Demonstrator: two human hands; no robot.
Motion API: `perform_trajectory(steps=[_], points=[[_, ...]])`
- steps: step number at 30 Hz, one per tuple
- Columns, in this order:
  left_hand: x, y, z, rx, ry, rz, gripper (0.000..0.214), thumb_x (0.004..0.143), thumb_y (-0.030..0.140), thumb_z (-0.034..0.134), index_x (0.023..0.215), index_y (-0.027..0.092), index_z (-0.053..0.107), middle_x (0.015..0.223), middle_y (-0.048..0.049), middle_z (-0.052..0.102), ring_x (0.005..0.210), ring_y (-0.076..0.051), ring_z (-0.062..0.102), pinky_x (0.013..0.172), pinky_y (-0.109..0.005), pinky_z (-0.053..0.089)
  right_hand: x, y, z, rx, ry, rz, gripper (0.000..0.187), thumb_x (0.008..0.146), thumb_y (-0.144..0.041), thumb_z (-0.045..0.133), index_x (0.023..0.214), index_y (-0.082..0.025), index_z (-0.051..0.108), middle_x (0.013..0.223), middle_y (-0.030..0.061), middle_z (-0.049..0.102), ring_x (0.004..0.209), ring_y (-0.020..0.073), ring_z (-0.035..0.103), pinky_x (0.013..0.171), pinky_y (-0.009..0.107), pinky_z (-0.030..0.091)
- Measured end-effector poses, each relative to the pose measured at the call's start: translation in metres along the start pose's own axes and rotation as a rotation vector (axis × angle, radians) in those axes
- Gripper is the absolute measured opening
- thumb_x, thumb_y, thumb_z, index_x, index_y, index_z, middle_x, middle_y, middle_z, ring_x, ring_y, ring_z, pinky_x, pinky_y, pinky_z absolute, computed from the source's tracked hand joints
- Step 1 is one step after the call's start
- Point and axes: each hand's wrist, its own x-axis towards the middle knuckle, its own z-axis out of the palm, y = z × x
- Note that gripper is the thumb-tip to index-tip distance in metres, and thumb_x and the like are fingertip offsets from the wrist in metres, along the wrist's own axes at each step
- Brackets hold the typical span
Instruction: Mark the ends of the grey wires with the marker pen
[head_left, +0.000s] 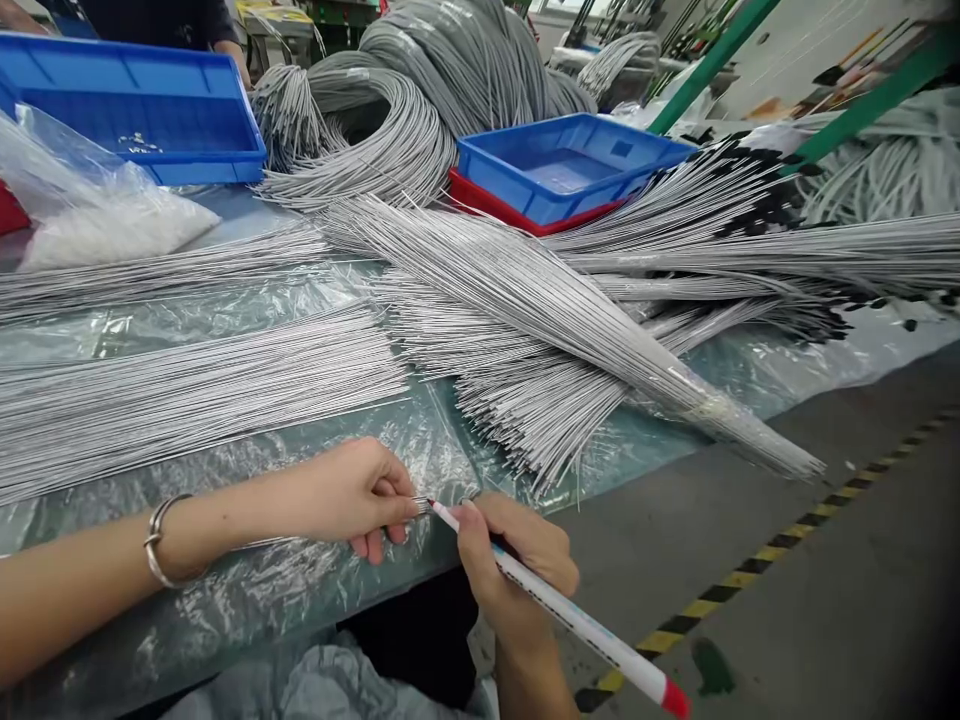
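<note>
My left hand, with a silver bracelet on its wrist, pinches a few thin grey wires close to their ends. Part of their length shows under my forearm. In my right hand is a white marker pen with a red end. Its red tip meets or nearly meets the wire ends; I cannot tell which. Just beyond my left hand, a flat layer of grey wires covers the left of the table. Larger wire bundles lie crossed to the right, one tied near its end.
Plastic sheeting covers the table. Behind stand a blue bin, a blue tray on a red one, a clear bag of white pieces and big wire coils. Another person is at the far left. Striped floor tape runs at right.
</note>
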Motion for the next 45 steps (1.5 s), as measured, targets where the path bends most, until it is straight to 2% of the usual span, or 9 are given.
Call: perform_trajectory(steps=[7, 12, 18, 35, 45], points=[[0.0028, -0.001, -0.0007, 0.017, -0.005, 0.008, 0.028, 0.092, 0.035, 0.053, 0.076, 0.013, 0.059, 0.075, -0.0046, 0.069, 0.053, -0.012, 0.065, 0.045, -0.015, 0.05, 0.001, -0.0006, 0.0, -0.036, -0.025, 0.021, 0.024, 0.086, -0.006, 0.056, 0.064, -0.018, 0.056, 0.051, -0.004, 0.045, 0.043, 0.0074, 0.04, 0.046, 0.026, 0.031], [0.001, 0.0021, -0.0009, 0.01, -0.006, 0.008, 0.027, 0.092, 0.034, 0.054, 0.077, 0.013, 0.06, 0.075, -0.0045, 0.069, 0.056, -0.012, 0.067, 0.046, -0.014, 0.05, 0.0013, -0.001, 0.0008, -0.029, -0.019, 0.01, 0.024, 0.084, -0.004, 0.057, 0.065, -0.018, 0.054, 0.051, -0.0046, 0.041, 0.043, 0.0072, 0.038, 0.045, 0.026, 0.029], [-0.0037, 0.0088, -0.0013, 0.029, -0.007, -0.005, 0.029, 0.093, 0.034, 0.053, 0.077, 0.012, 0.062, 0.075, -0.0058, 0.069, 0.057, -0.012, 0.066, 0.049, -0.016, 0.053, -0.0002, -0.0012, 0.001, 0.016, -0.009, 0.025, 0.024, 0.082, -0.001, 0.057, 0.065, -0.018, 0.052, 0.051, -0.0055, 0.037, 0.043, 0.0069, 0.034, 0.044, 0.026, 0.026], [-0.0021, 0.0063, 0.0, 0.038, -0.005, 0.002, 0.028, 0.093, 0.034, 0.054, 0.076, 0.013, 0.06, 0.072, -0.0039, 0.069, 0.055, -0.011, 0.066, 0.048, -0.016, 0.051, -0.001, -0.0009, 0.0007, 0.006, -0.017, 0.01, 0.026, 0.082, -0.001, 0.056, 0.063, -0.018, 0.053, 0.051, -0.0052, 0.037, 0.043, 0.0074, 0.035, 0.045, 0.027, 0.027], [-0.0025, 0.007, -0.0008, 0.034, -0.013, -0.001, 0.026, 0.093, 0.034, 0.054, 0.079, 0.013, 0.061, 0.075, -0.0041, 0.069, 0.059, -0.012, 0.067, 0.05, -0.018, 0.053, -0.0001, -0.0013, -0.0002, -0.005, -0.033, 0.009, 0.03, 0.082, -0.002, 0.057, 0.059, -0.018, 0.047, 0.05, -0.0053, 0.038, 0.041, 0.0069, 0.036, 0.044, 0.026, 0.027]])
